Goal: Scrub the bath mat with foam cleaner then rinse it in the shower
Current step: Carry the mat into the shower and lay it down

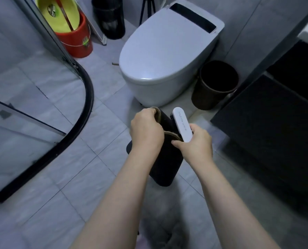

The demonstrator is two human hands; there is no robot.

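Above floor tiles: bath mat [164, 159] gripped by left hand [146, 131]; right hand [197, 143] holds brush [182, 124].

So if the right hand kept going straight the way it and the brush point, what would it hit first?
Probably the toilet: the right hand aims its white brush up-left toward the toilet's base, though depth is unclear; the dark bath mat lies alongside.

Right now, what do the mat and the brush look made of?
Mat: dark, matte fabric, seemingly; it folds limply and shows a tan woven edge.
Brush: smooth white plastic, likely; its glossy back bears printed lettering.
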